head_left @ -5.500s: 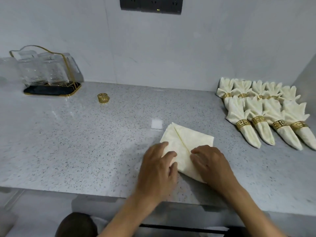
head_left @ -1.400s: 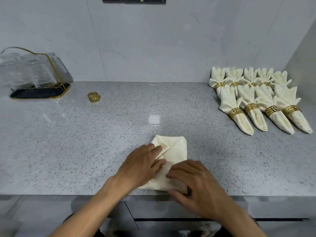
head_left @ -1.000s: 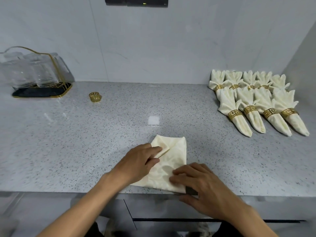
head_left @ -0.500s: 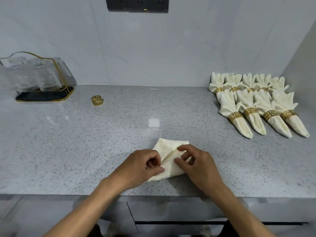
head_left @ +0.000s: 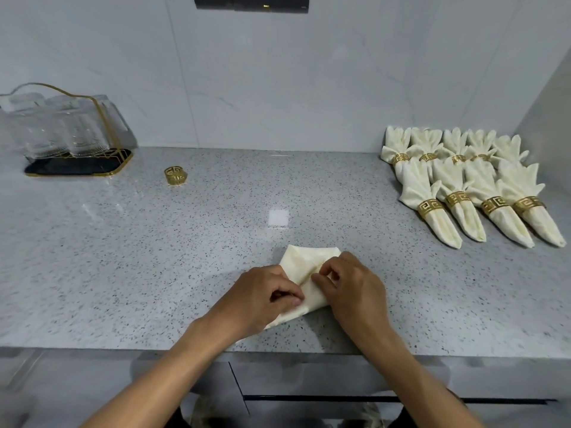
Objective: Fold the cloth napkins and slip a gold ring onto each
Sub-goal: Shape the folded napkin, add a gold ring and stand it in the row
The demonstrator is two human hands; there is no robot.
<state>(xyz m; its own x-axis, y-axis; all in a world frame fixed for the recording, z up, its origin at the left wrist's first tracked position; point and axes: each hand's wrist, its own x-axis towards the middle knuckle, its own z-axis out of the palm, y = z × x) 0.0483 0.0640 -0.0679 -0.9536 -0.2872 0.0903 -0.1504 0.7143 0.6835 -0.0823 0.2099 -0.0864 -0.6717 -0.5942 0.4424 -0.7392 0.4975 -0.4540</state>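
A cream cloth napkin (head_left: 304, 267) lies partly folded on the speckled grey counter (head_left: 154, 257), near its front edge. My left hand (head_left: 262, 299) pinches the napkin's left side, its fingers curled over the cloth. My right hand (head_left: 352, 288) grips the right side, fingertips meeting the left hand over the middle crease. The napkin's lower half is hidden under both hands. One loose gold ring (head_left: 175, 175) stands far off at the back left. Several finished napkins with gold rings (head_left: 463, 193) lie in two rows at the back right.
A clear glass rack with gold trim on a dark tray (head_left: 65, 134) sits in the back left corner. A wall closes the right side beyond the finished napkins. A dark socket panel (head_left: 251, 3) is on the back wall.
Both hands have drawn the napkin's sides inward, making it narrower. My right hand moved up from the lower edge to the middle. The ring and finished napkins have not moved.
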